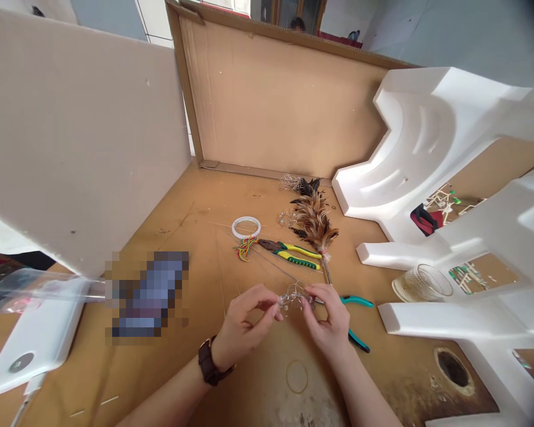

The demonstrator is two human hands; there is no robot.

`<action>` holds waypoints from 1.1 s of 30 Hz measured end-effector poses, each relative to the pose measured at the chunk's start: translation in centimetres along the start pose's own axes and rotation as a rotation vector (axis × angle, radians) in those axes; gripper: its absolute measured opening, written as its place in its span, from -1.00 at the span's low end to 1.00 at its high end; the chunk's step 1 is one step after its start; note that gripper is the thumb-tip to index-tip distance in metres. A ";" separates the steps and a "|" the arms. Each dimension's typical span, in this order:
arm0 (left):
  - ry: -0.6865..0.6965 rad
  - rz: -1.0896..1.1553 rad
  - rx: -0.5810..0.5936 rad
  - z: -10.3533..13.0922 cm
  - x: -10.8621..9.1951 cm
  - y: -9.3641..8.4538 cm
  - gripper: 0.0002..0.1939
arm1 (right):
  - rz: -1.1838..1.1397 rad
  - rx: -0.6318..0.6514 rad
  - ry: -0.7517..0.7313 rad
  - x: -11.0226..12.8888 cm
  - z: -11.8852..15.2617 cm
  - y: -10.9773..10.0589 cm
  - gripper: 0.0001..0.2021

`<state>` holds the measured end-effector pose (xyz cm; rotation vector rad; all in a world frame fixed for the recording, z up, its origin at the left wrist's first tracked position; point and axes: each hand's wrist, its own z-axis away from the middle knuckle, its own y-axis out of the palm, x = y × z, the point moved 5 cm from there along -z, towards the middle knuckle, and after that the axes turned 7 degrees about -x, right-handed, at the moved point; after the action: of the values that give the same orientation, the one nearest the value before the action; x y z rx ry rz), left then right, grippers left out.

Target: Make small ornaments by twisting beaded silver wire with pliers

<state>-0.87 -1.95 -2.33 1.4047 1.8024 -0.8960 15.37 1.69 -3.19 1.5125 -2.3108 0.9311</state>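
Observation:
Both hands are close together over the table, fingers pinched on a small piece of thin wire with clear beads [290,299]. My left hand [252,317], with a dark watch on its wrist, grips the piece's left end. Its right end is between the thumb and fingers of my right hand [327,314]. Beyond them lie yellow-green pliers [296,254], colourful threads [245,248] and a white ring [246,228]. A brown feather bundle [314,216] lies behind my right hand, with wire pieces beside it. Teal-handled pliers [358,339] are partly hidden by that hand.
White foam pieces [409,148] line the right side, with a glass [422,283] among them. At the left are a blurred phone-like object [151,296] and a white device [35,338]. A cardboard panel [280,95] stands behind. The tabletop has a hole [454,369].

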 end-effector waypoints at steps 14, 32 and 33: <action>-0.101 -0.033 0.035 0.3 1.1 0.4 -0.90 | 0.009 0.235 0.357 -1.5 0.1 0.7 -0.63; -0.461 0.173 -0.170 0.6 3.7 0.2 -0.86 | -0.145 0.633 0.625 -2.1 1.8 2.8 -0.67; -0.473 0.185 -0.185 0.7 3.8 0.2 -0.85 | -0.154 0.637 0.648 -2.0 1.8 2.8 -0.63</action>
<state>-1.33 -0.51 -5.89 1.1078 1.3390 -0.8536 14.01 2.79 -6.68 1.2655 -1.4832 1.8859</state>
